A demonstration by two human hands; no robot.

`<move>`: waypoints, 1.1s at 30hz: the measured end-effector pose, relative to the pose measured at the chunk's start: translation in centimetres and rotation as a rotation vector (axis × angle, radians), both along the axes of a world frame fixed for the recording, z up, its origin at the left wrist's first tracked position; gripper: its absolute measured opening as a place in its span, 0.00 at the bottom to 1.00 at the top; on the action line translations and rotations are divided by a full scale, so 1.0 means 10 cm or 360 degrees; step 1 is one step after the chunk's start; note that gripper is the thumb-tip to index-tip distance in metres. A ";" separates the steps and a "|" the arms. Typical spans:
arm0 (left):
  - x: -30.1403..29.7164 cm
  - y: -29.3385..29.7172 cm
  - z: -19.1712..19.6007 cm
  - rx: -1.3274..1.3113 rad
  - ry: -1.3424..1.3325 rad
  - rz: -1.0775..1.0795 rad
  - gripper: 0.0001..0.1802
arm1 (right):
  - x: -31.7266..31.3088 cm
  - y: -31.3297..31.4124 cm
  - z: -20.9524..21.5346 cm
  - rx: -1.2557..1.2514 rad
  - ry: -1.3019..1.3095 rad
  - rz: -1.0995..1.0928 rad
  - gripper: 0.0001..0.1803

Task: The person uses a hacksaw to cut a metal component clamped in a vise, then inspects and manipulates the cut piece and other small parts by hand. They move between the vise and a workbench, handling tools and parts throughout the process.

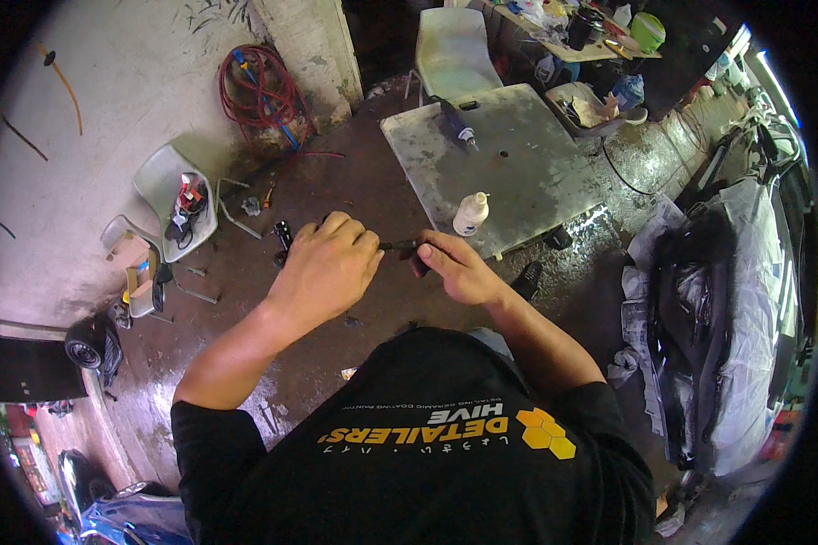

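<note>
My left hand [329, 263] is closed around a slim dark tool [396, 245], its fingers wrapped over the top. A black end piece [284, 236] sticks out past the left side of this hand; whether it belongs to the same tool I cannot tell. My right hand [459, 270] grips the tool's other end, thumb on top and fingers curled below. The tool's exact kind is hidden by my hands. Just beyond my right hand, a white bottle [471, 214] stands on a worn grey table [527, 173]. Farther back on it lies a dark tool with a pale tip [454, 125].
A pale chair [453, 50] stands behind the table. Left, another chair [177, 177] holds red and black items, below a coiled red hose [259, 95] on the wall. At right, a black car part [695, 309] rests on white paper. A dark shoe [527, 278] is near the table.
</note>
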State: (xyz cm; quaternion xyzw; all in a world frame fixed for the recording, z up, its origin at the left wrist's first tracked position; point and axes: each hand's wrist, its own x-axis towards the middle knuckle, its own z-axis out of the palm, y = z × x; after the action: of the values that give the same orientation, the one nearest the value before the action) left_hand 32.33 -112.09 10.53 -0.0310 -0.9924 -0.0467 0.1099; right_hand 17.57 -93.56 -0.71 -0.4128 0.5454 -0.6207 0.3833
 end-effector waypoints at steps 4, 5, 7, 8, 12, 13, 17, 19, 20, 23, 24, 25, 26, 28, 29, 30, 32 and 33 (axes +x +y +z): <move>0.03 0.00 -0.03 0.0063 -0.0005 0.0025 0.11 | -0.02 0.04 -0.09 0.0064 0.0084 0.0030 0.17; 0.04 0.00 -0.03 0.0071 -0.0006 0.0031 0.11 | -0.02 0.05 -0.08 0.0066 0.0076 0.0026 0.17; 0.05 -0.01 -0.03 0.0110 -0.0042 0.0052 0.11 | -0.01 0.05 -0.07 0.0072 0.0061 0.0017 0.16; 0.05 -0.01 -0.03 0.0130 -0.0063 0.0065 0.11 | 0.00 0.05 -0.08 0.0073 0.0051 0.0003 0.16; 0.07 -0.02 -0.04 0.0242 -0.0080 0.0089 0.11 | 0.05 0.05 -0.09 0.0066 0.0043 -0.0068 0.15; 0.07 -0.02 -0.05 0.0262 -0.0083 0.0094 0.11 | 0.05 0.04 -0.10 0.0061 0.0049 -0.0089 0.15; 0.07 -0.03 -0.08 0.0321 -0.0113 0.0117 0.12 | 0.04 0.07 -0.11 0.0147 0.0094 -0.0024 0.15; 0.07 -0.06 -0.12 0.0355 -0.0149 0.0104 0.13 | 0.05 0.07 -0.12 0.0230 0.0121 -0.0045 0.15; 0.05 -0.08 -0.12 0.0371 -0.0162 0.0093 0.14 | 0.05 0.07 -0.14 0.0203 0.0119 -0.0047 0.15; 0.04 -0.10 -0.12 0.0510 -0.0224 0.0124 0.15 | 0.02 0.06 -0.19 0.0151 0.0117 -0.0054 0.15; 0.02 -0.12 -0.13 0.0549 -0.0249 0.0119 0.16 | 0.01 0.07 -0.18 0.0154 0.0118 -0.0056 0.15; 0.00 -0.15 -0.13 0.0589 -0.0273 0.0114 0.16 | 0.00 0.07 -0.17 0.0156 0.0120 -0.0059 0.15; -0.03 -0.17 -0.14 0.0628 -0.0299 0.0110 0.17 | 0.00 0.06 -0.16 0.0150 0.0106 -0.0067 0.15; -0.05 -0.22 -0.16 0.0676 -0.0314 0.0116 0.17 | 0.01 0.06 -0.13 0.0137 0.0078 -0.0084 0.15; -0.06 -0.24 -0.18 0.0698 -0.0322 0.0118 0.17 | 0.01 0.05 -0.12 0.0151 0.0086 -0.0083 0.15; -0.07 -0.27 -0.19 0.0735 -0.0339 0.0122 0.18 | 0.01 0.05 -0.12 0.0165 0.0094 -0.0083 0.15; -0.11 -0.32 -0.19 0.0813 -0.0376 0.0124 0.18 | 0.00 0.04 -0.12 0.0178 0.0098 -0.0085 0.14; -0.14 -0.34 -0.17 0.0867 -0.0458 0.0160 0.19 | -0.01 0.04 -0.12 0.0178 0.0095 -0.0087 0.14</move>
State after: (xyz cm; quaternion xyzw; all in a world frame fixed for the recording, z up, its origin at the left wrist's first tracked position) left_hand 30.89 -115.49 8.86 0.0556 -0.9490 -0.3092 -0.0253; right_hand 17.44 -93.13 -1.95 -0.3941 0.6014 -0.5868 0.3723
